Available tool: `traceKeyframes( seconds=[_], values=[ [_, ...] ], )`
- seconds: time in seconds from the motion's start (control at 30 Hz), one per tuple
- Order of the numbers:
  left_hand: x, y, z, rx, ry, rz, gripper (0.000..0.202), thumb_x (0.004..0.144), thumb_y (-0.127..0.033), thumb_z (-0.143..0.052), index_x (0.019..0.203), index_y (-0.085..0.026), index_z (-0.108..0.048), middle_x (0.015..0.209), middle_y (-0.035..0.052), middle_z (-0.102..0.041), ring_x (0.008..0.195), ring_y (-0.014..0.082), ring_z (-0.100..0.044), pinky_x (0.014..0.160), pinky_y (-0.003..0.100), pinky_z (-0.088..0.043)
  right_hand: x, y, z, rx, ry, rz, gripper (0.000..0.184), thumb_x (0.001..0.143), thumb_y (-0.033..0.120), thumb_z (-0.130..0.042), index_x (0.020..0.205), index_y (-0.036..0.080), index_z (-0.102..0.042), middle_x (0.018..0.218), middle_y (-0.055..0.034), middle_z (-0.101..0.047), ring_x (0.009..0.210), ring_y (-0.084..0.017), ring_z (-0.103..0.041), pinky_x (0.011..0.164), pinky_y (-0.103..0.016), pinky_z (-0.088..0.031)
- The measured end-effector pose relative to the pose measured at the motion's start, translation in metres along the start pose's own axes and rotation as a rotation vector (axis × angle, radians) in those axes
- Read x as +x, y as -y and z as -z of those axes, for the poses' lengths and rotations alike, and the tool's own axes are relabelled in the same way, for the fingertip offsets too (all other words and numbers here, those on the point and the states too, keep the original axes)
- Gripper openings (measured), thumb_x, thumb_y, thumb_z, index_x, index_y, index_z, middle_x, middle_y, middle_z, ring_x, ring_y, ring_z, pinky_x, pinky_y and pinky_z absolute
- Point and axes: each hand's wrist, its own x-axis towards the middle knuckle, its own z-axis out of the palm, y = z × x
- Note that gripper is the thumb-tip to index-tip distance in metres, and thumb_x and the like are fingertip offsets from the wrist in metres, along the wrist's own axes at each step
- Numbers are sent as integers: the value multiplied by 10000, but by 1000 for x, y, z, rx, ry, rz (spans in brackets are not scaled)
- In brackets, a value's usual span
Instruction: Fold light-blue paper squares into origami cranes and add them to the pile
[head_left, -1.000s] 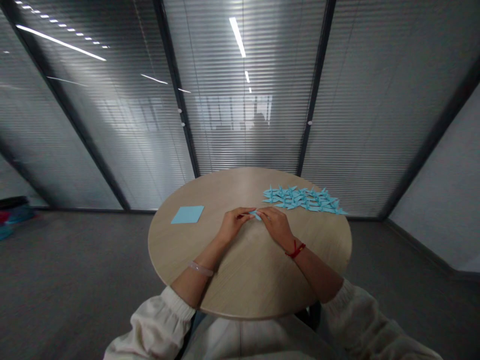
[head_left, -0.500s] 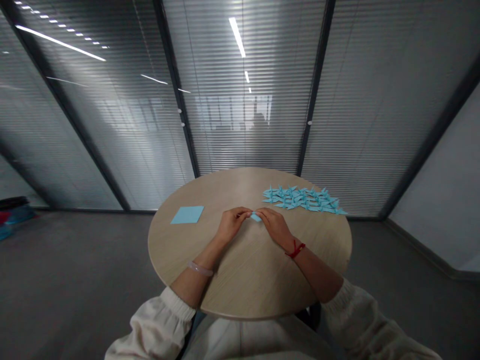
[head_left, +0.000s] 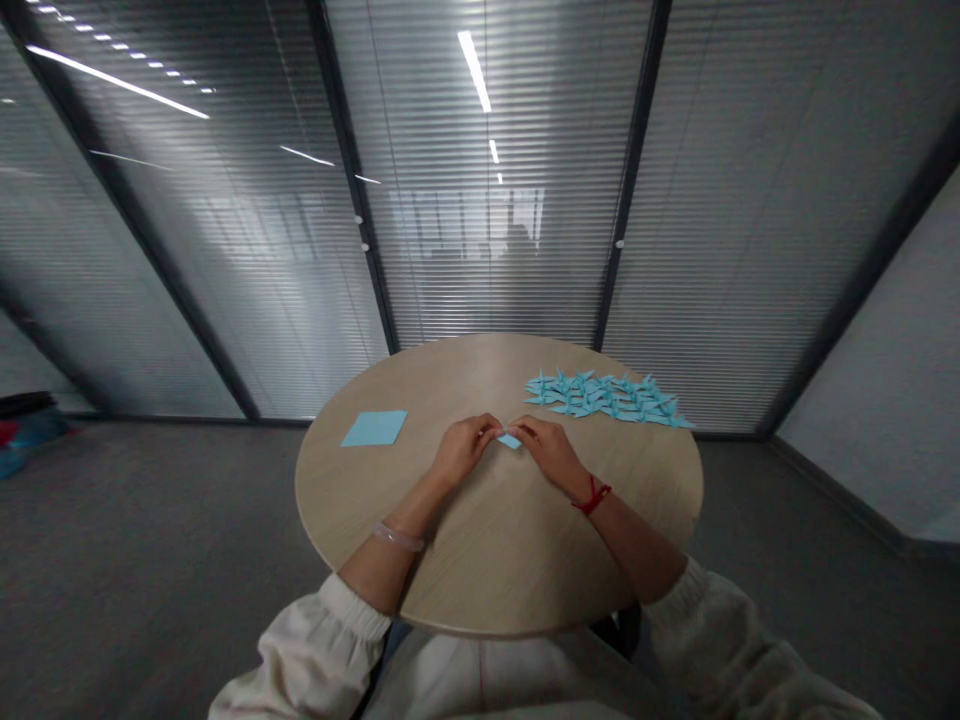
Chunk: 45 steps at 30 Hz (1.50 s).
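1. Fingers (head_left: 490,427) of the left hand (head_left: 457,450) are being curled in a fine pinch; fingers of the right hand (head_left: 553,452) are being bent over to meet them. Neither set is being clenched or left free: both are being closed on the small folded blue paper (head_left: 511,441).
2. Folded paper is being held between the two sets of fingertips, its near part being exposed just below them. Upper edge is being covered; exact fold cannot be told. Contact with the round table (head_left: 510,550) underneath cannot be told either.
3. Handling, judged: very light, thin, probably crisp along creases and soft across flat parts. Not looking slippery, but easily being creased wrong, crushed or torn if over-squeezed.
4. Grip, judged: best being taken at edges and folded corners with fingertip pads, one side being steadied while the crease is being pressed by the other. Mid-panel squeezing is being advised against.
5. Flat blue sheet (head_left: 374,428) is lying left of the left fingers, well apart. Single or stacked: cannot be told.
6. Folded blue paper cranes (head_left: 609,397) are being bunched in rows beyond and right of the right fingers, not being touched by them.
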Motion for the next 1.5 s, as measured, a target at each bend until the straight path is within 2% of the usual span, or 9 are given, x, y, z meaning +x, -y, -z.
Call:
traceKeyframes(
  seconds=[0.07, 0.17, 0.27, 0.4, 0.53, 0.67, 1.17, 1.37, 1.5],
  values=[
    [1, 0, -1, 8, -11, -4, 279, 858, -387, -468, 865, -179, -653, 789, 58, -668, 706, 164, -583, 663, 242, -410, 1, 0, 1, 62, -42, -54, 231, 897, 328, -472, 870, 182, -649, 771, -22, -677, 685, -135, -593, 626, -216, -407],
    [1, 2, -4, -36, -3, 1, 275, 852, -390, -474, 910, -179, -641, 796, 51, -663, 730, 163, -588, 668, 238, -419, 1, -1, 2, 70, -60, -59, 238, 889, 324, -477, 837, 177, -657, 727, -13, -666, 645, -129, -572, 592, -211, -385],
    [1, 4, -7, -89, 41, 0, 289, 835, -410, -500, 931, -184, -651, 788, 40, -669, 720, 157, -593, 660, 231, -422, -1, -1, 2, 29, -12, -21, 246, 896, 315, -464, 816, 185, -657, 714, -12, -660, 642, -127, -569, 610, -215, -381],
    [0, 4, -7, -74, 102, 28, 325, 821, -452, -509, 836, -170, -671, 730, 35, -675, 661, 149, -592, 624, 221, -404, -2, -1, 0, -6, 49, -8, 227, 894, 305, -474, 809, 192, -651, 712, -16, -661, 652, -132, -578, 629, -221, -385],
    [1, 2, -4, -3, 65, 72, 333, 824, -455, -502, 794, -170, -670, 696, 31, -669, 639, 147, -583, 601, 219, -375, 0, -1, -1, 128, 34, -89, 204, 863, 323, -514, 811, 178, -647, 734, -22, -673, 670, -135, -599, 626, -219, -414],
    [0, 0, -2, -38, 23, 63, 316, 831, -437, -501, 800, -170, -666, 719, 33, -673, 653, 150, -584, 607, 221, -378, 1, 0, 1, 265, 12, -149, 187, 824, 324, -545, 827, 170, -652, 756, -20, -676, 706, -142, -616, 644, -230, -444],
    [0, 3, -4, 15, -16, -108, 310, 882, -429, -441, 879, -168, -607, 830, 50, -634, 775, 156, -572, 712, 254, -433, 3, -7, -2, 324, -31, -157, 207, 794, 357, -588, 829, 173, -677, 748, -22, -674, 678, -143, -597, 641, -242, -437],
    [-1, 1, -4, 41, -26, -124, 306, 892, -421, -423, 880, -166, -591, 841, 57, -622, 773, 155, -558, 703, 254, -430, 6, -14, -3, 443, -46, -206, 210, 740, 381, -638, 714, 176, -674, 689, -27, -679, 665, -161, -620, 663, -272, -462],
    [-1, 3, -5, -7, 9, -98, 301, 888, -419, -428, 886, -164, -588, 827, 45, -616, 759, 144, -555, 679, 236, -420, 6, -16, -2, 514, -25, -218, 204, 727, 369, -642, 712, 167, -659, 684, -31, -680, 665, -164, -630, 673, -279, -472]
  ],
)
